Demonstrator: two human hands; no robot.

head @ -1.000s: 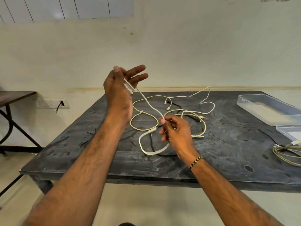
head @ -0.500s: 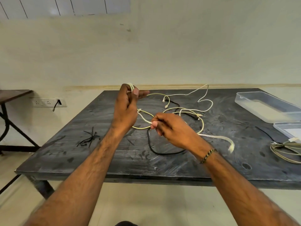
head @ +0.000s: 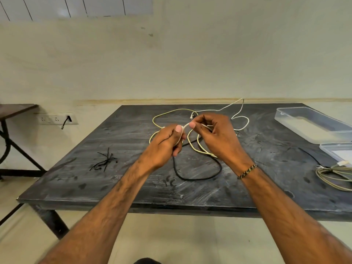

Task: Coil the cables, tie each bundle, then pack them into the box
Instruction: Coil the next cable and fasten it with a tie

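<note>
White cable (head: 185,125): you hold it up over the middle of the table (head: 133,187), a short white stretch showing between your two thumbs; the rest is hidden in your fists, so how much of it is coiled cannot be told.
Left hand (head: 167,141): your fingers are curled round the cable, thumb pressed on top of it; the hand is above the table, just beside your right hand.
Right hand (head: 215,134): your thumb and fingers pinch the same cable at its right end; a braided band (head: 247,171) sits on that wrist.
Loose cables: a yellow cable (head: 165,113) loops on the table behind and under your hands; a thin white cable (head: 240,113) snakes toward the far edge; a black cable (head: 198,178) curves on the table below your hands, nearer to you.
Ties (head: 104,161): a small heap of thin black ties lies on the left part of the table, well apart from your hands.
Box (head: 312,124): a clear plastic box stands open at the far right of the table; its lid (head: 337,151) lies just beside it, nearer to you, cut by the frame edge.
Bundle (head: 333,174): one beige coiled cable lies at the right edge, near the lid; whether it is tied cannot be told.
Beyond: a wall socket (head: 57,118) with a black plug in it on the left; a second table (head: 17,109) at the far left.
</note>
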